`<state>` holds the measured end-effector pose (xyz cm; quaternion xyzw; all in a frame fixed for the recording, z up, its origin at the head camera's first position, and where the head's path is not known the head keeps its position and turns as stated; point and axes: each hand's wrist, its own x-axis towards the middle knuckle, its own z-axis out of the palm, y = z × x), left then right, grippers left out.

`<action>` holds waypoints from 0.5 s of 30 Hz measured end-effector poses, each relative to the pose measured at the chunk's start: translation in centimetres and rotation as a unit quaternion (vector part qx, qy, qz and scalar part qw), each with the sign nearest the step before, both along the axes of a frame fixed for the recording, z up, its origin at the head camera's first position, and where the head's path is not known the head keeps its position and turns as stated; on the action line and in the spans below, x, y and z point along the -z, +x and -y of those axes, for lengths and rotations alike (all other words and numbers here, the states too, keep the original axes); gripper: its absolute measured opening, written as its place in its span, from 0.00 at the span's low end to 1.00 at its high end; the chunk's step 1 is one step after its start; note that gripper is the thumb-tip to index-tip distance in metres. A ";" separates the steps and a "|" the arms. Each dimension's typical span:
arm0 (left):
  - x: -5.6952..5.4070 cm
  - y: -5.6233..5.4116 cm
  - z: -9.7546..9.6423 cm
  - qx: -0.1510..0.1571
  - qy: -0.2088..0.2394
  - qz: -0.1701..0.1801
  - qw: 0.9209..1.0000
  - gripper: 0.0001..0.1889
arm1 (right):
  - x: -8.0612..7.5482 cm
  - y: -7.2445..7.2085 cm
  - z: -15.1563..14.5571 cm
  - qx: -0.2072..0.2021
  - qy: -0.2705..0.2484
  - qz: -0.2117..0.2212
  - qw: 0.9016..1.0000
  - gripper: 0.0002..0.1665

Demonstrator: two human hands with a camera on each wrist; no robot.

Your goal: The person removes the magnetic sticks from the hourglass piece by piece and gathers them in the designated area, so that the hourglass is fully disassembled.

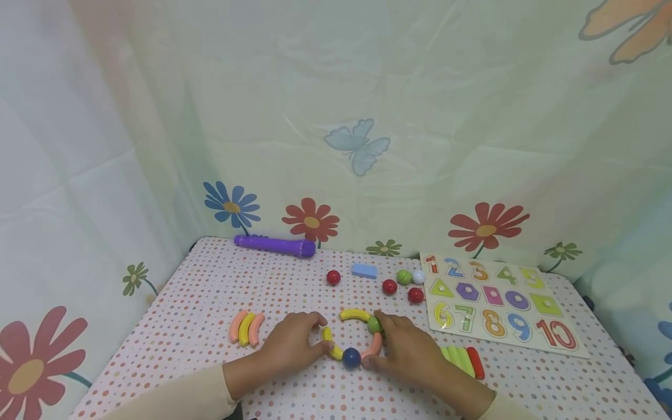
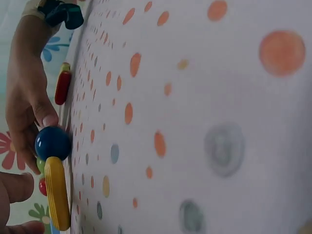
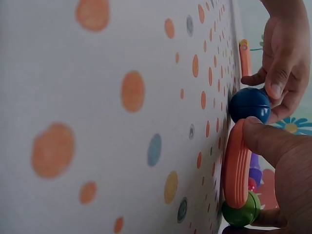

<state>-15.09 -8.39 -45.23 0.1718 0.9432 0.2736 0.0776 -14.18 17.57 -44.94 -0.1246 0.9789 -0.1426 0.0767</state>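
A ring-like chain of toy pieces lies on the dotted table [image 1: 294, 286]. It has a yellow curved stick [image 1: 356, 314] at the back, a green ball [image 1: 374, 324], a coral curved stick [image 3: 236, 168], a blue ball [image 1: 351, 357] and another yellow curved stick [image 2: 57, 195] on the left. My right hand [image 1: 406, 347] holds the coral stick, its thumb at the end by the blue ball and a finger by the green ball. Close beside the left yellow stick is my left hand [image 1: 294, 341], thumb and fingers spread apart; in the left wrist view they appear apart from it.
Coral and yellow sticks [image 1: 244, 330] lie at left. Green and red sticks [image 1: 475, 363] are beside the right forearm. A number board [image 1: 504, 306] lies at right. Behind are red balls [image 1: 333, 277], a blue block [image 1: 364, 270] and a purple toy microphone [image 1: 275, 245].
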 end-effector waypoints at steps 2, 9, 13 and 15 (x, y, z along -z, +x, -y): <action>0.1 0.3 -0.2 0.005 -0.007 -0.012 1.000 0.21 | 0.0 0.0 0.0 -0.001 0.000 0.000 1.000 0.64; 0.9 0.4 -0.7 0.009 -0.032 -0.048 0.998 0.21 | -0.1 0.0 0.0 -0.006 -0.001 0.000 1.000 0.63; 0.9 0.3 -0.9 0.005 -0.037 -0.045 0.998 0.21 | -0.2 0.0 0.0 -0.007 -0.002 0.003 1.000 0.63; 0.8 0.3 -1.1 0.006 -0.039 -0.044 0.998 0.22 | -0.2 0.0 0.0 -0.007 -0.001 0.002 1.000 0.63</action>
